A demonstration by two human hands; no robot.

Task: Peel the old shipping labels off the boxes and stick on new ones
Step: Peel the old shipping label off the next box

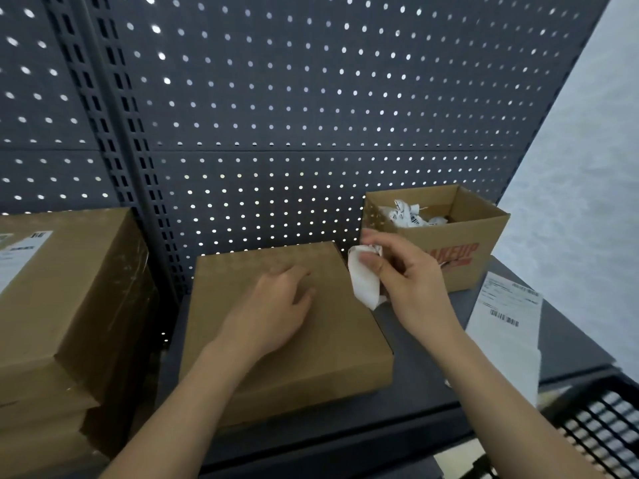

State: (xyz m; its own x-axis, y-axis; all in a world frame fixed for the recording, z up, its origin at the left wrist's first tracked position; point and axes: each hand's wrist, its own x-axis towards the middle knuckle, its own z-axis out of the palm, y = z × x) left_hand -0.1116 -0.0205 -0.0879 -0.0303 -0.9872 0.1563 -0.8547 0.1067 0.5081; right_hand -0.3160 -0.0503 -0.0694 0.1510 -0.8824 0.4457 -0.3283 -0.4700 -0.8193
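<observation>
At the left of the frame a stack of boxes (69, 305) bears an old label (20, 257). In the centre, the left hand (276, 305) rests loosely open on a bare flat box (339, 340). Just right of it, the right hand (411, 285) pinches a crumpled peeled label (363, 285). Behind it, an open box (477, 236) holds crumpled labels (411, 216). Fresh label sheets (505, 316) lie on the shelf (570, 340) at the right.

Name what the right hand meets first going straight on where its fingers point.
The right hand probably meets the open box, at its left corner; depth unclear, perhaps the pegboard instead.
</observation>
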